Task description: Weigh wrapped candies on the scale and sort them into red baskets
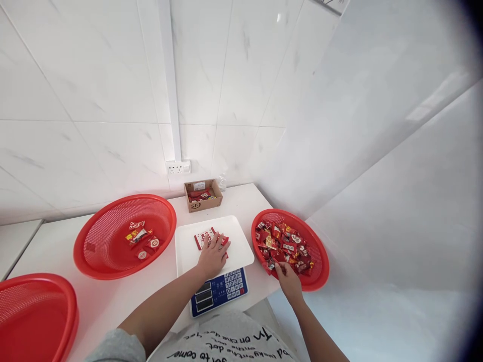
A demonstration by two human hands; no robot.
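Note:
My left hand lies over small red-and-white wrapped packets on the white tray of a scale. Its fingers are stretched out and touch the packets, partly hiding them. At the near rim of the right red basket, my right hand pinches a small red packet between thumb and fingers. Many similar wrapped packets, mostly red with some yellow, fill that basket. Below the tray shows the blue panel of the scale, with dark displays and a keypad.
A red basket with several packets stands left of the scale; another red basket is at the lower left. Behind the scale sits a cardboard box holding red packets, beside clear plastic. Walls bound the white table.

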